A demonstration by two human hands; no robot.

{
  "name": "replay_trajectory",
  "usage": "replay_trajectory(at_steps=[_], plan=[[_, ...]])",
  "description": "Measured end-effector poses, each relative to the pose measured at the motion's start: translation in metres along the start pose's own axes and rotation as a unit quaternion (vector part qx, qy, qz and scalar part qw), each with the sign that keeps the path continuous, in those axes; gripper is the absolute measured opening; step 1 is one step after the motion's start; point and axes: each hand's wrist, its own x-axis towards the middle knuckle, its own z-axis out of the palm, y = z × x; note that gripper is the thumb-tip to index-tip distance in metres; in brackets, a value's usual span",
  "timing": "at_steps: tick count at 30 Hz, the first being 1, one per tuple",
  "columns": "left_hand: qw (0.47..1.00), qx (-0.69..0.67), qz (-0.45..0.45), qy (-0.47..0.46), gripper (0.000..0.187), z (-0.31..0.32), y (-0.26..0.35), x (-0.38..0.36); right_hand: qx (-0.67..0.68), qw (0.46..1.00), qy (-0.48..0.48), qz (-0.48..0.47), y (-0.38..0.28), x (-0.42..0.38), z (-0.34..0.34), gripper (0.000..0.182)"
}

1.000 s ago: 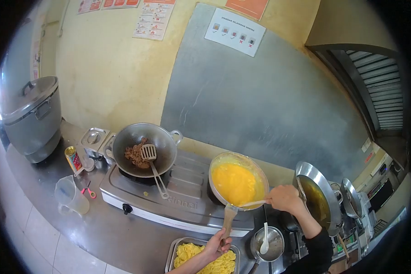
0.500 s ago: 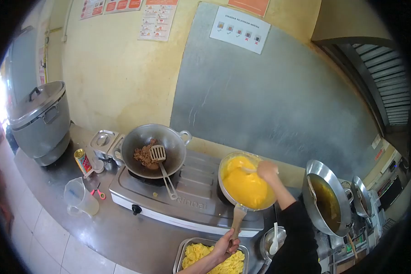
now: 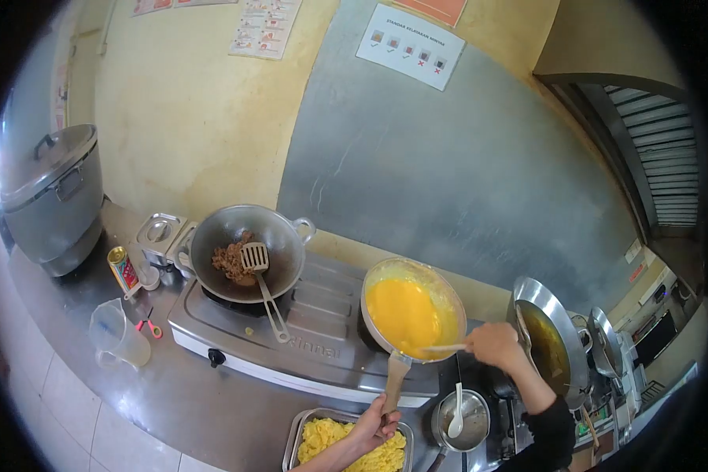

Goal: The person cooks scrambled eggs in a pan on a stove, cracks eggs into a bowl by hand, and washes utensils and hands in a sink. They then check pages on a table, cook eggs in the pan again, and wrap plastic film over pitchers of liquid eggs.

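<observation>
While holding the handle of the pan with the left grip, gripping a pale stirrer with the right grip. Curled on the left around the low end of the handle, at six o'clock from the pan. Closed on the right around the stirrer, just outside the pan at four o'clock, with the other end dipped in the yellow mix. Find the pan over the three o'clock end of the stove. Cannot tell if resting flat there.

Count from the pan for the rest. Look between nine and ten o'clock for the wok, also on the stove, with brown food inside and a turner leaning out toward five. See the tray of yellow food at seven on the tabletop, partly hidden by the left arm. Spot a small pot at five, with a white spoon in it, and a big wok of dark yellow liquid between three and four. Look far off at nine for a clear jug, pink scissors and a can.
</observation>
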Motion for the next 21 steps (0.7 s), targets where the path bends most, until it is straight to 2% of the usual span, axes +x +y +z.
replay_trajectory(at_steps=[3,4,6,9,10,14,16,20,21], plan=[[1.000,0.002,-0.012,-0.010,0.031,-0.003,0.000,0.000,0.002,0.997,0.052,-0.065,-0.037,0.004,0.005,0.019],[1.000,0.002,-0.015,-0.010,0.031,-0.002,0.000,-0.001,0.004,0.996,0.056,-0.064,-0.047,0.012,0.007,0.019],[1.000,0.012,-0.010,-0.014,0.031,-0.001,0.000,-0.003,0.018,0.985,0.159,-0.064,-0.058,0.030,0.007,0.018],[1.000,0.021,0.008,-0.011,0.038,0.001,-0.002,-0.003,0.021,0.985,0.165,-0.036,-0.056,0.083,0.012,0.019],[1.000,0.024,0.008,-0.009,0.038,0.002,-0.001,-0.004,0.024,0.985,0.167,-0.036,-0.055,0.100,0.011,0.019],[1.000,0.028,0.009,-0.005,0.035,0.007,0.001,-0.008,0.078,0.984,0.122,0.106,-0.039,0.143,0.000,0.023],[1.000,0.021,0.001,-0.004,0.033,0.007,0.000,-0.008,0.112,0.977,0.107,0.143,-0.020,0.152,0.011,0.025],[1.000,-0.002,0.003,0.010,0.034,0.005,-0.005,-0.003,0.150,0.961,0.043,0.227,0.012,0.126,0.032,0.029],[1.000,-0.007,0.006,0.014,0.034,0.005,-0.006,-0.002,0.140,0.967,0.024,0.212,0.011,0.104,0.023,0.031]])
